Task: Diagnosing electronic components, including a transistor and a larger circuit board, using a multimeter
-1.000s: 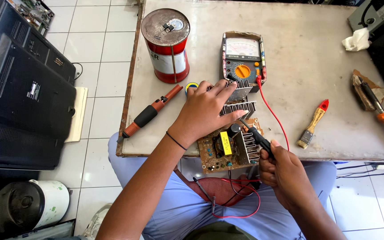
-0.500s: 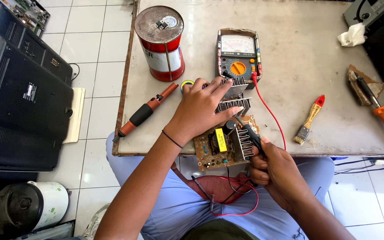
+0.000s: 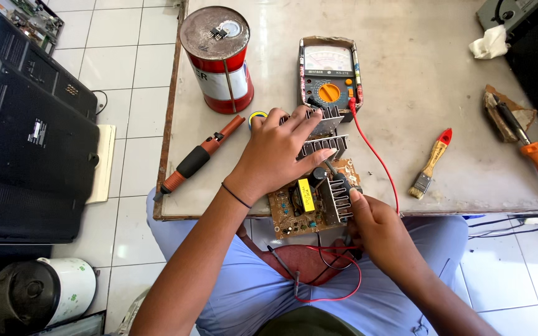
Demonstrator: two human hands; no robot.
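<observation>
A person seated at a pale worktable (image 3: 443, 124) works on a brown circuit board (image 3: 309, 202) that lies at the table's near edge, partly overhanging the lap. The board's long axis runs left to right with a slight tilt, its right end angled up and away from the person; a yellow transformer (image 3: 304, 195) and finned metal heat sinks (image 3: 328, 146) stand on it.

The left hand (image 3: 278, 152) lies spread over the board's far side, fingers extended and pressing on the heat sinks, not clenched. The right hand (image 3: 375, 224) is closed around a dark test probe (image 3: 339, 180), which slants up and to the left with its tip down among the board's parts. A red lead (image 3: 378, 162) runs from an analog multimeter (image 3: 330, 78) just beyond the board, curves toward the right hand and loops over the lap.

To the left of the meter stands a red and white can (image 3: 218, 59). A red and black soldering iron (image 3: 197, 158) lies diagonally near the table's left edge. Well to the right lie a small paintbrush (image 3: 431, 163) with a red-tipped handle and an orange-handled tool (image 3: 533, 155) resting on a scrap of cardboard.
</observation>
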